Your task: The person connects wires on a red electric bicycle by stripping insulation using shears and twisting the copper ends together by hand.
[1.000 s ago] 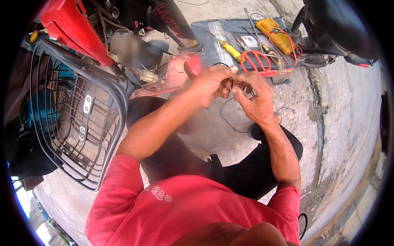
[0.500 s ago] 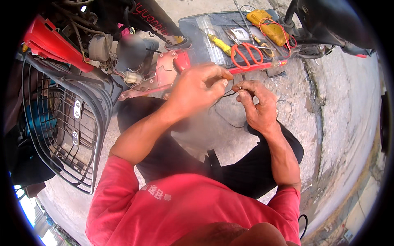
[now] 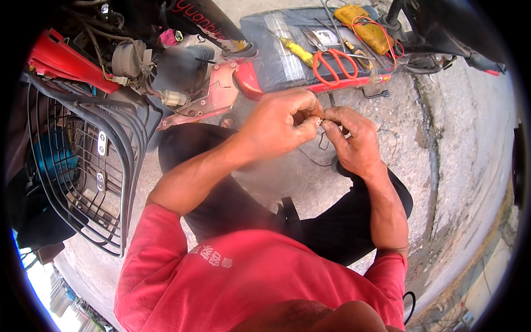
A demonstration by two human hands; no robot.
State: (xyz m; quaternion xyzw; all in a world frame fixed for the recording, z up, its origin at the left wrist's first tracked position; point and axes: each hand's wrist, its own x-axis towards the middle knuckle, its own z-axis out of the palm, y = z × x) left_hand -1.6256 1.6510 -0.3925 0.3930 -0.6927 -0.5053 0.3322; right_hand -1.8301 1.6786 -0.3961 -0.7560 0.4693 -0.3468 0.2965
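My left hand and my right hand meet fingertip to fingertip above my knees. Both pinch a thin dark wire; its end is hidden between the fingers. A loop of this wire hangs just below the fingertips. Beyond my hands lies the scooter's footboard, red along its edge. On it rest orange-handled scissors, a yellow-handled screwdriver and a yellow multimeter with a red lead.
At the left stands a wire basket beside a red body panel and exposed scooter wiring. A black scooter seat is at the far right. Cracked concrete ground lies under me, with a small dark connector near the footboard.
My left hand has moved right and slightly down, and its fingertips now meet those of my right hand. The wire between them has bunched into a small hanging loop.
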